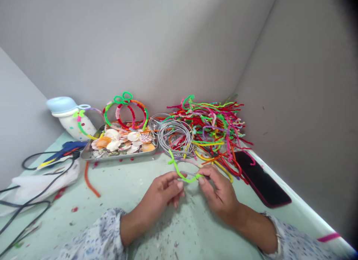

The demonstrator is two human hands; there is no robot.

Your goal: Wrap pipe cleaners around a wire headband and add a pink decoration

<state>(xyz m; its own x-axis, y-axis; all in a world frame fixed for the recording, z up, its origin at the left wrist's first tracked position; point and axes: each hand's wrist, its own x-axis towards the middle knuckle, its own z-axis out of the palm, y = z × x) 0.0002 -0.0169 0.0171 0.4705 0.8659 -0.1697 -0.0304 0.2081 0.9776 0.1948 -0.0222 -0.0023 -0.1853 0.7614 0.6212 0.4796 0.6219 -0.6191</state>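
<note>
A bright green pipe cleaner curves between my two hands, its bent upper end standing free. My right hand is closed in a pinch on its right end, where it wraps round a thin grey wire. My left hand has its thumb and finger closed near the pipe cleaner's lower bend; the exact grip is partly hidden. Just beyond my fingers lies a coil of grey wire. Behind it to the right is a heaped pile of coloured pipe cleaners.
A metal tray holds seashells, with pipe-cleaner hoops standing over it. At the left are a white bottle, a plastic bag and black cables. A phone lies at right near the table edge.
</note>
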